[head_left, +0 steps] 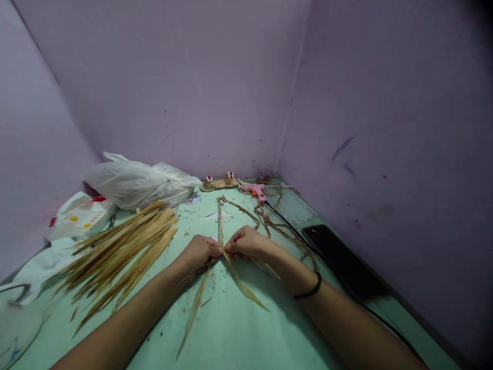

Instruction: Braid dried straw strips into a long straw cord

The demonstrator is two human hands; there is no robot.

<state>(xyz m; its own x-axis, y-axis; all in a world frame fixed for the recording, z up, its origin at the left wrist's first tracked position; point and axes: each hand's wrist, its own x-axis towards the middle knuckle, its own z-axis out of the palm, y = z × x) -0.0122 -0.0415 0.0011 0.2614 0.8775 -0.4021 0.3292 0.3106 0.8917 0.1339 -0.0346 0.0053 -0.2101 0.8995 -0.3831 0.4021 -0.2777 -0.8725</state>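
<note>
Strips of straw-coloured fibre (127, 257) lie heaped at left; the left hand (200, 253), almost closed, pinches the near end of a thin braid (220, 218) mid-way across the green tabletop (234, 339); the right hand (244, 242), likewise closed, pinches it opposite; a pink glue gun (259, 192) lies beyond.

And it's one left hand (200, 252) plus one right hand (246, 240), two in play! One braid (221, 221), three loose strip ends (244, 289). Further out: one glue gun (260, 193), one black slab (342, 262), one plastic bag (142, 182), one wristband (318, 283), two ornaments (230, 176), one heap of dry strips (123, 252) (too overlapped to count singly).
</note>
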